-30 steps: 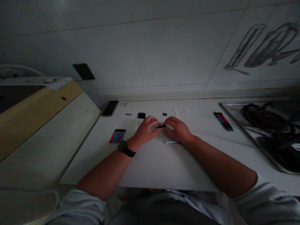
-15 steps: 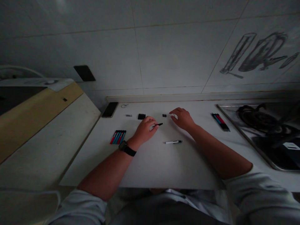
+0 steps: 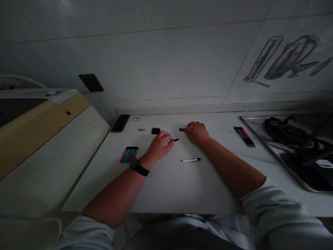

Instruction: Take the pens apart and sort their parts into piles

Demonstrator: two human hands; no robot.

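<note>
My left hand (image 3: 159, 146), with a black watch on the wrist, is closed on a thin black pen part (image 3: 173, 140) that sticks out to the right. My right hand (image 3: 197, 132) lies further back on the white counter (image 3: 182, 187), its fingertips pinched at a small black piece (image 3: 181, 129). A white pen with a black end (image 3: 191, 160) lies on the counter between and in front of both hands. A row of black caps (image 3: 155, 131) sits just behind my left hand.
Several red and blue pens (image 3: 129, 154) lie left of my left hand, and another bundle of pens (image 3: 244, 136) lies at the right. A phone (image 3: 120, 123) and small springs (image 3: 141, 129) are at the back left. A gas hob (image 3: 299, 146) fills the right side.
My hands have come apart. The right hand let go of the black pen part, reached back and settled on the small black piece. The left hand kept the pen part.
</note>
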